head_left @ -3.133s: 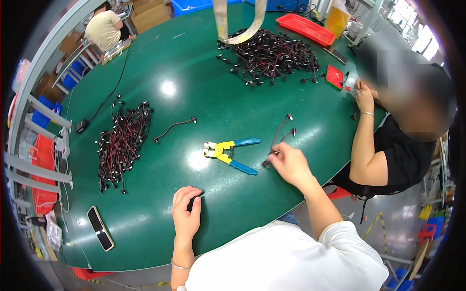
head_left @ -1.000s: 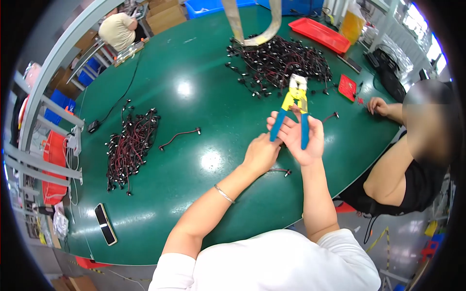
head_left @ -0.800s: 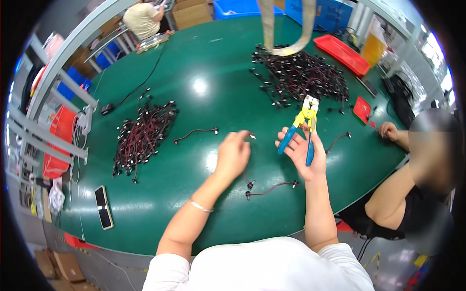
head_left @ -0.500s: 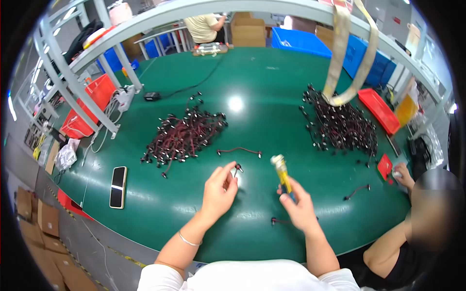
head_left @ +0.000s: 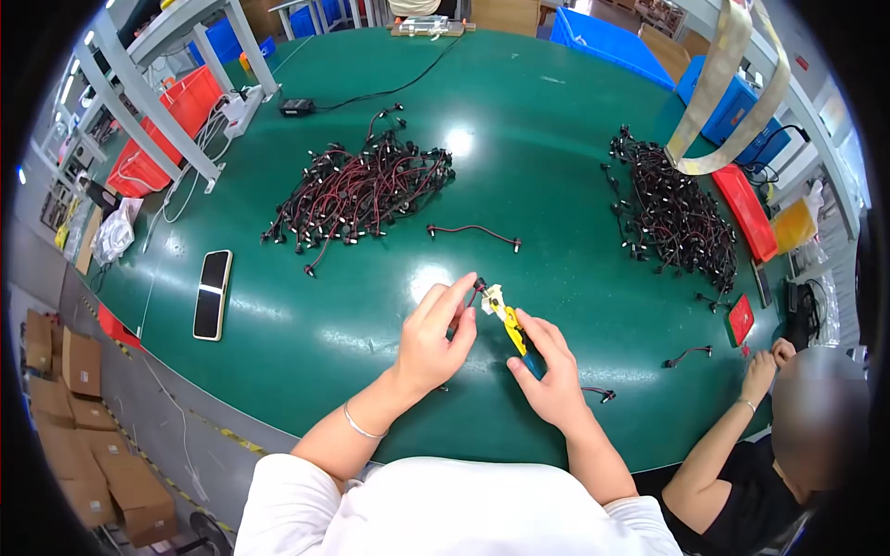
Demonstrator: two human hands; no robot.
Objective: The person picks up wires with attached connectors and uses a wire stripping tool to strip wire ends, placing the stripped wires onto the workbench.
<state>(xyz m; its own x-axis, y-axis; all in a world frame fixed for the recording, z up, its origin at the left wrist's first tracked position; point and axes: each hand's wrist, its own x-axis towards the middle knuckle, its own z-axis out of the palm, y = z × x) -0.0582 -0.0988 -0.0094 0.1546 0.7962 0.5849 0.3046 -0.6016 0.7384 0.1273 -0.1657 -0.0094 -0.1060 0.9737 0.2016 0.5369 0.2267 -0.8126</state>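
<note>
My left hand (head_left: 431,341) is closed, pinching a short dark cable (head_left: 478,287) just behind its black connector end. In my right hand (head_left: 552,375) is a pair of yellow and blue pliers (head_left: 514,332), its jaws wrapped in something whitish. Those jaws meet or nearly meet the connector; whether they grip it I cannot tell. Beyond my hands a single red-and-black cable (head_left: 475,228) lies on the green table (head_left: 389,320). Another cable (head_left: 601,393) shows partly beside my right wrist.
Heaps of similar cables lie at left (head_left: 362,190) and right (head_left: 672,218). A phone (head_left: 212,295) rests near the left edge. At right are a hanging strap loop (head_left: 705,167), a red tray (head_left: 744,213) and a seated person (head_left: 742,500), whose hands are near the table's edge.
The pliers and my right hand have come left, bringing the jaws to the connector held by my left hand. The view has tilted downward. The neighbour's hands are now together.
</note>
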